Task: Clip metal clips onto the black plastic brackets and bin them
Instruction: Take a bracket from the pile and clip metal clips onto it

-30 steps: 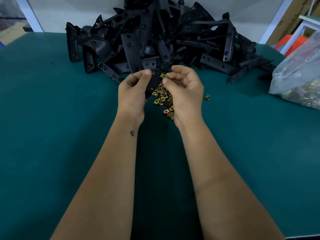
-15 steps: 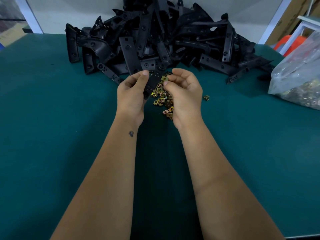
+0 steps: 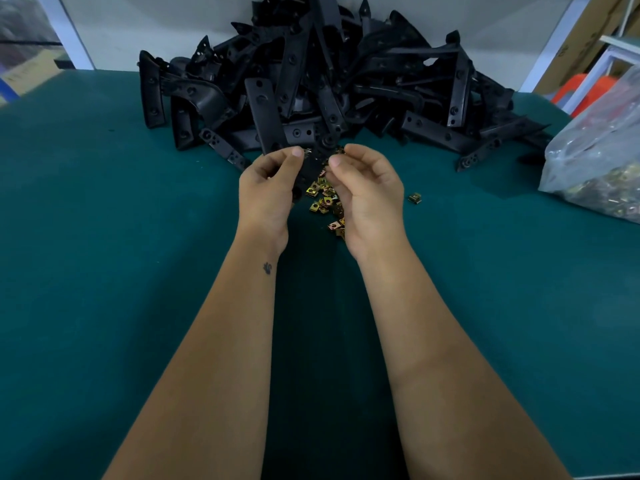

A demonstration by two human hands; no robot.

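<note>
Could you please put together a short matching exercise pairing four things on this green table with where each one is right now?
Things:
1. pile of black brackets
2. heap of metal clips
3. lone metal clip
4. clear plastic bag

Places:
A. at the table's right edge
B. along the far side of the table, by the wall
C. by itself, just right of the right hand
D. on the table below and between the two hands

Pairs: 1-B, 2-D, 3-C, 4-A
</note>
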